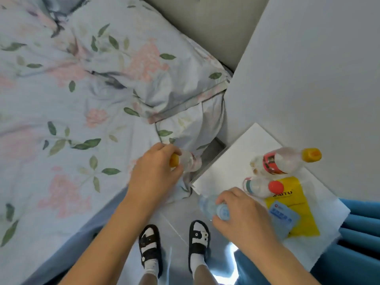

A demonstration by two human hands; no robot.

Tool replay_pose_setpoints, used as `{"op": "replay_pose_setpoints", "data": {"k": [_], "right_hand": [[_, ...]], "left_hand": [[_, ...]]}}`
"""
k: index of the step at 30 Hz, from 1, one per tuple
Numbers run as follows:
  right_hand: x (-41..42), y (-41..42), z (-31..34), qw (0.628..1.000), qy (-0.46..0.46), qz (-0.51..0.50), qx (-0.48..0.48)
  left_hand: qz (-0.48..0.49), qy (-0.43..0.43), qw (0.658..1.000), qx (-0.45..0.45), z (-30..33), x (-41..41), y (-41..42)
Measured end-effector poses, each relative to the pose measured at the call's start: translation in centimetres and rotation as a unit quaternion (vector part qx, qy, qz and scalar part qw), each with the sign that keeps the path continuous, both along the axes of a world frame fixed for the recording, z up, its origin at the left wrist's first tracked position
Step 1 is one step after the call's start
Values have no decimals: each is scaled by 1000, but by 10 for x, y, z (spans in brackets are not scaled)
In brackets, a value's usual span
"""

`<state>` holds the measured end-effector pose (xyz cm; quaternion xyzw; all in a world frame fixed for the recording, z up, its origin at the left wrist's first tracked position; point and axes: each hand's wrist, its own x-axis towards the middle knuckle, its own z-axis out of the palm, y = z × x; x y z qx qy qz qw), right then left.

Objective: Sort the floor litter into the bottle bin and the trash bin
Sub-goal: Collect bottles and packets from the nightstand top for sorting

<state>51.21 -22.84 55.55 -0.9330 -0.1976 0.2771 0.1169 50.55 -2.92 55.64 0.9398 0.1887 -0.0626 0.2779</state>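
My left hand (153, 171) grips a clear plastic bottle with a yellow cap (188, 161) near the bed's edge. My right hand (240, 212) holds a pale blue-capped clear bottle (211, 206) at the front corner of a white bedside table (232, 161). On that table lie a clear bottle with a red label and yellow cap (285, 158), a clear bottle with a red cap (261, 187) and a yellow plastic bag (296, 202) with a blue card (284, 218) on it. No bin is in view.
A bed with a floral quilt (72, 110) fills the left side. Blue curtains (353, 243) hang at the right, behind the table. My feet in black-and-white sandals (174, 243) stand on a pale tiled floor between bed and table.
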Motion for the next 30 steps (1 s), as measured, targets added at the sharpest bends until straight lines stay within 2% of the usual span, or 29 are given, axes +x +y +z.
{"op": "replay_pose_setpoints", "data": {"k": [4,7,12,22,26,30], "right_hand": [[-20,59,-3,994,-18,112,-11],[-47,111,-8,984,-10,178,18],[-128,196,-23,957,-1,284,54],[-346,317,-58,907,40,415,56],[-417,348,-81,886,59,458,48],[-476,366,-118,865,98,491,47]], "left_hand": [[133,9,991,11,-4,-74,64],[209,26,977,26,-9,-145,102],[324,29,945,20,-15,-286,145],[509,67,858,-8,-41,-579,174],[556,94,825,-17,-71,-660,169],[588,147,791,-85,-118,-707,158]]}}
